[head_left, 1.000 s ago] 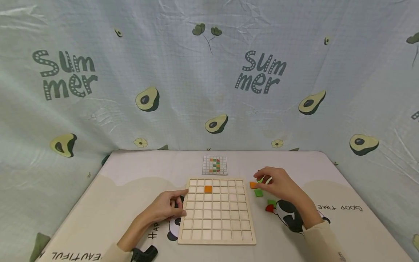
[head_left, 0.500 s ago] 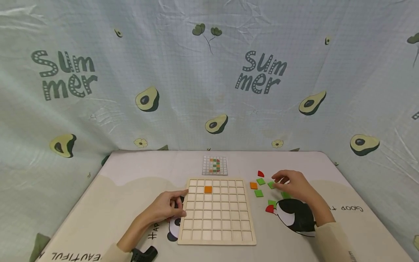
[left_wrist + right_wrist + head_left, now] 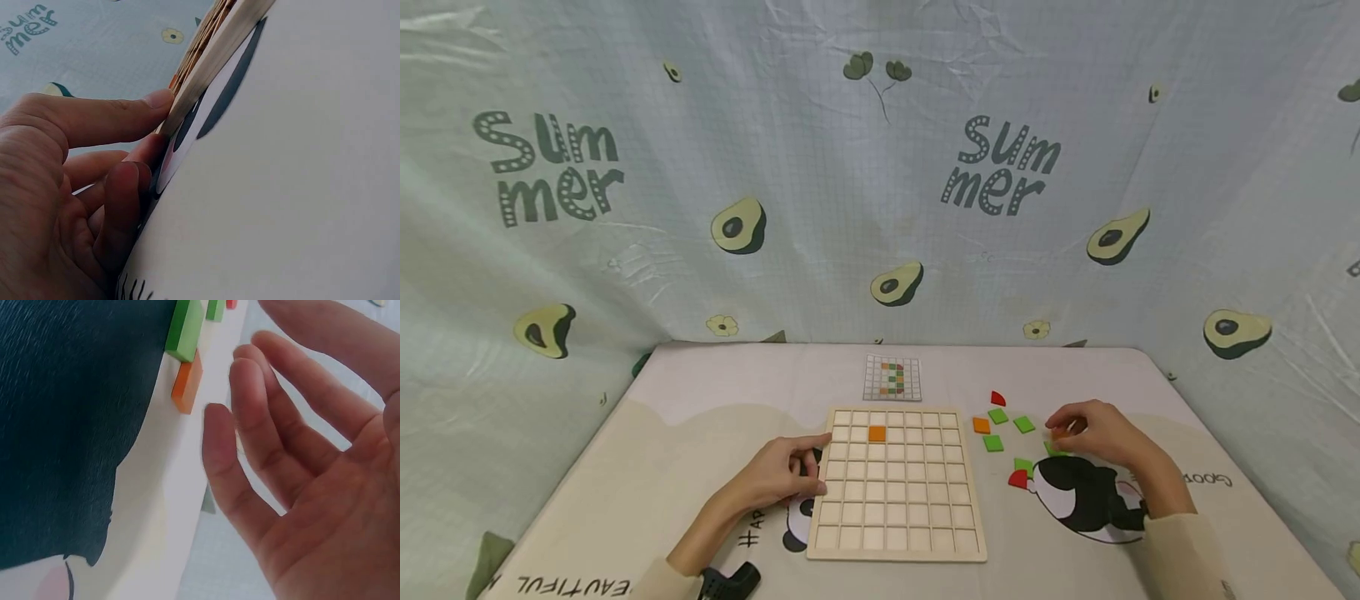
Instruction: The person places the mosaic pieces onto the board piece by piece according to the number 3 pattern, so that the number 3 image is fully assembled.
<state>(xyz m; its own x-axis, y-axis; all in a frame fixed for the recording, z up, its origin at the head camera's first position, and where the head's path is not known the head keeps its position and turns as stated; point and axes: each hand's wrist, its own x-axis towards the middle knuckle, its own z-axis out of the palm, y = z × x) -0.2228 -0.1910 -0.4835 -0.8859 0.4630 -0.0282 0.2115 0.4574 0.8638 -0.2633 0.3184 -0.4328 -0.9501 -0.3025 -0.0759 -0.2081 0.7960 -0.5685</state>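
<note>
At the board's left side, the left hand (image 3: 772,471) rests its fingertips on the rim, thumb and index finger spread apart along it, released rather than grasping. The wooden board (image 3: 897,492) lies flat on the pale tabletop (image 3: 700,417), its rows running crosswise and its columns pointing away from the person, toward a small grid card (image 3: 891,377) just beyond the far edge; foreshortening leaves it unclear which side of the board is longer. One orange tile (image 3: 877,433) sits squared to the grid, third column from the left, second row from the far edge. Right of the board, a second orange tile (image 3: 981,425) lies near its edge, with a red wedge (image 3: 997,398) farther back, its curved side facing up and right. Nearby green tiles (image 3: 997,415) lie at various angles, some turned diagonally. Farthest right, the right hand (image 3: 1093,429) hangs beside a third orange tile (image 3: 189,384), which touches or nearly touches a green one; its fingers are loosely bent, slightly apart from the tile, and grip nothing.
</note>
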